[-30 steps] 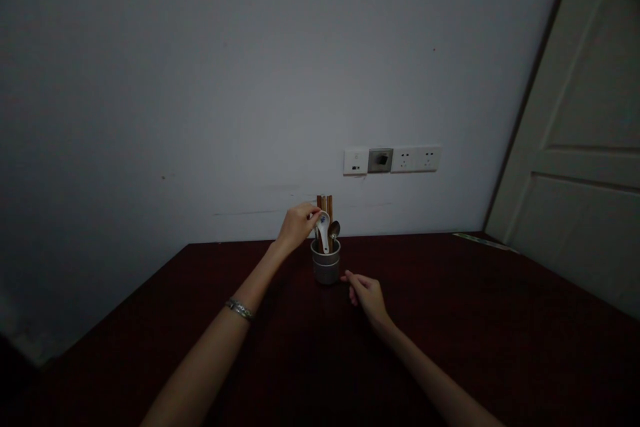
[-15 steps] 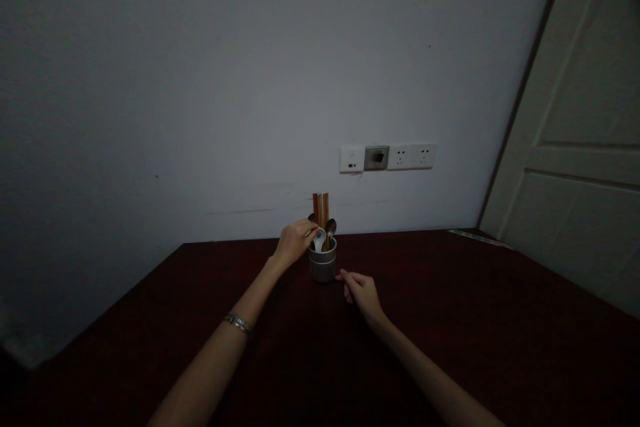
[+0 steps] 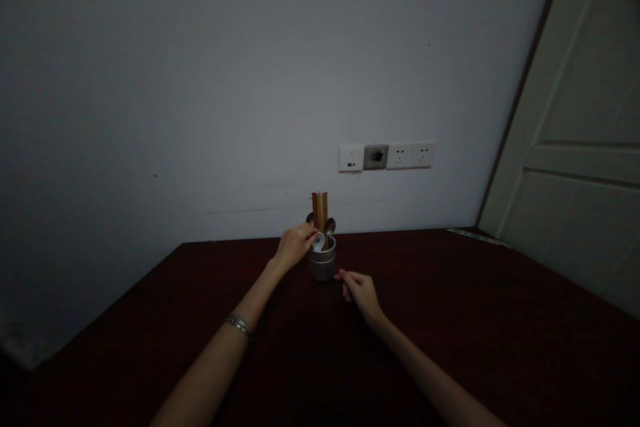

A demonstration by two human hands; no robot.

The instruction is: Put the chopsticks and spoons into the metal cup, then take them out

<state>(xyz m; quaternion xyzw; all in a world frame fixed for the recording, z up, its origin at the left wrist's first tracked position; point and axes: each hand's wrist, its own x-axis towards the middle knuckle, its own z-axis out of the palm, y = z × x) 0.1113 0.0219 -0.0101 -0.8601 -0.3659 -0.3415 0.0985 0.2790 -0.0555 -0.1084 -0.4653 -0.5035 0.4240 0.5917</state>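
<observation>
A small grey cup point(image 3: 322, 267) stands near the far edge of a dark red table point(image 3: 450, 320). Wooden chopsticks point(image 3: 320, 207) and two dark metal spoons point(image 3: 329, 225) stick up out of it. My left hand point(image 3: 295, 245) is at the cup's rim, fingers pinched on a white ceramic spoon point(image 3: 318, 241) with a blue mark, which sits low in the cup. A silver bracelet is on that wrist. My right hand point(image 3: 359, 290) rests on the table just right of the cup's base, fingers loosely curled, holding nothing.
A white wall stands close behind the table, with a row of sockets point(image 3: 387, 156) above the cup. A pale door point(image 3: 575, 147) is at the right. A thin light strip point(image 3: 475, 236) lies at the table's far right corner.
My left hand has lowered the white spoon from above the rim down into the cup. The right hand has stayed beside the cup.
</observation>
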